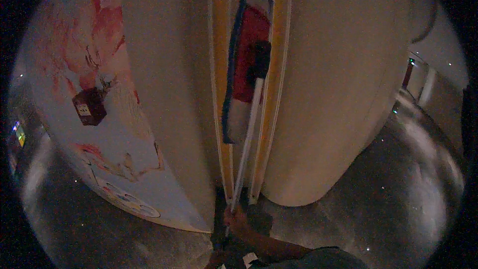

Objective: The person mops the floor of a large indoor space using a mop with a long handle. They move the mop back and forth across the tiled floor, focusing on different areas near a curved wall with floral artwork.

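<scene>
My right hand (236,219) is closed around the pale pole (248,145) of a flat mop. The pole runs up to a dark joint (260,59) on the mop head. Red in the middle, whitish at both ends and blue along one long edge, the mop pad (249,33) lies against a narrow surface between two yellow bands (220,63) with pale edges. At the bottom edge, a dim brownish shape that looks like my left hand (216,260) is partly cut off; its grip is too dark to make out.
Cream wall faces (336,82) flank the bands on both sides. On the left, a white panel (123,149) carries red painted figures and a dark box-like picture (89,106). Grey shiny floor (377,194) spreads below, with light reflections. Small lights glow at far left and right.
</scene>
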A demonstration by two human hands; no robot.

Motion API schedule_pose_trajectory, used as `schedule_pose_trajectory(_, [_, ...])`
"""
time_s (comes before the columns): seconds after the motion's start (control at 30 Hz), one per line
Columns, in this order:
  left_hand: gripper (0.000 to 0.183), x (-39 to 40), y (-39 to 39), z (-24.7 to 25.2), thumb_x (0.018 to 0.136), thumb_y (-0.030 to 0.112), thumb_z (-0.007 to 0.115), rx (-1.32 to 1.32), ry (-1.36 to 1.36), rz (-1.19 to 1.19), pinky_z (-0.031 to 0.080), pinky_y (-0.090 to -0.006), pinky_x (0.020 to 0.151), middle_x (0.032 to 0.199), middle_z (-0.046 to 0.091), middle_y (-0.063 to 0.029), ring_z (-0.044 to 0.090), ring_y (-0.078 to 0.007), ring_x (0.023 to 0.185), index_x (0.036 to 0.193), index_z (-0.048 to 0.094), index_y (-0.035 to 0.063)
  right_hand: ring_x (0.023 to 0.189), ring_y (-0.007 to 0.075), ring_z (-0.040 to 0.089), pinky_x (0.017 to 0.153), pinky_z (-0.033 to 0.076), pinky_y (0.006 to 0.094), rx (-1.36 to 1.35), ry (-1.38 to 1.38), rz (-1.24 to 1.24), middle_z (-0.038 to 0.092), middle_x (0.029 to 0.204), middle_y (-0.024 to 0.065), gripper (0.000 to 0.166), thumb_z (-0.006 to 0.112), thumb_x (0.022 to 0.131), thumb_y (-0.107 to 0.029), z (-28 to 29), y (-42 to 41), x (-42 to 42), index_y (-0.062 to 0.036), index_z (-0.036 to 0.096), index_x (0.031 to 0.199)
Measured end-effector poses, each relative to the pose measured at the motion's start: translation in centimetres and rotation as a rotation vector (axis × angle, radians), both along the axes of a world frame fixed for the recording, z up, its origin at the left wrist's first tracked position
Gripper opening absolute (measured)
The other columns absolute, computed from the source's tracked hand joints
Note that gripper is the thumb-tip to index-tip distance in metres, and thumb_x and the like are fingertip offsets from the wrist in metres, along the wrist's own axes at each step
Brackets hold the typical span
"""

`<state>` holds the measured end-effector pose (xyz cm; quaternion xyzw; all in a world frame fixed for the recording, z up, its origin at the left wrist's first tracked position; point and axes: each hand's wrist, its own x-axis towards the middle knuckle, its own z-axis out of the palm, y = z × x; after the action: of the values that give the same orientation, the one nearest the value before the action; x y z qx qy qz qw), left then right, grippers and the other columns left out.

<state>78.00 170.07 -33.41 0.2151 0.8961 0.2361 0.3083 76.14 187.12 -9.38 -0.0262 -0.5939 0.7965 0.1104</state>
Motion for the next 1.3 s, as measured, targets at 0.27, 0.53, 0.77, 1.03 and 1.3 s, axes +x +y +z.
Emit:
schedule_pose_trajectory(0.27, [0.038,-11.6,16.0,-1.9,0.096,0.047,0.067,0.420,-0.004,-0.035,0.051,-0.0418,0.060,0.076,0.068,-0.0083,0.065,-0.0233,0.065,0.092,0.068,0.0093,0.095,0.0176,0.054,0.083,0.051,0.0367,0.122,0.113,0.002,0.051,0.108,0.0046,0.029,0.062,0.101,-0.019,-7.5,13.0,-11.2,-0.0068,0.053,0.126])
schedule_pose_trajectory(0.53, [0.039,-19.2,29.1,7.3,0.095,0.047,0.072,0.840,-0.046,0.173,0.048,-0.0383,0.053,0.073,0.065,-0.0059,0.061,-0.0187,0.058,0.087,0.065,0.0101,0.109,0.0239,0.058,0.095,0.052,0.0387,0.368,0.436,-0.289,0.055,0.124,0.0098,0.047,0.062,0.101,-0.018,-2.6,22.9,-7.2,-0.0065,0.047,0.144])
schedule_pose_trajectory(0.77, [0.041,-25.0,32.8,17.5,0.093,0.048,0.076,1.087,-0.099,0.259,0.045,-0.0352,0.048,0.070,0.063,-0.0038,0.058,-0.0147,0.053,0.082,0.063,0.0109,0.104,0.0256,0.060,0.092,0.053,0.0408,0.367,0.152,-0.282,0.058,0.118,0.0117,0.046,0.063,0.100,-0.021,-21.5,21.9,-11.0,-0.0049,0.048,0.140])
schedule_pose_trajectory(1.03, [0.045,-23.2,30.5,22.4,0.091,0.045,0.078,1.168,-0.121,0.340,0.040,-0.0355,0.045,0.061,0.053,0.0002,0.050,-0.0137,0.047,0.072,0.051,0.0145,0.098,0.0275,0.062,0.088,0.053,0.0431,0.424,-0.003,-0.192,0.061,0.111,0.0139,0.046,0.064,0.099,-0.025,-30.8,19.9,-15.4,-0.0032,0.049,0.136])
schedule_pose_trajectory(1.3, [0.046,-25.9,28.4,23.6,0.093,0.043,0.077,1.287,-0.110,0.410,0.034,-0.0359,0.043,0.057,0.050,-0.0007,0.042,-0.0148,0.042,0.069,0.049,0.0155,0.092,0.0295,0.064,0.084,0.053,0.0455,0.468,-0.035,-0.149,0.063,0.104,0.0161,0.047,0.066,0.097,-0.029,-31.5,19.5,-17.4,-0.0014,0.050,0.133])
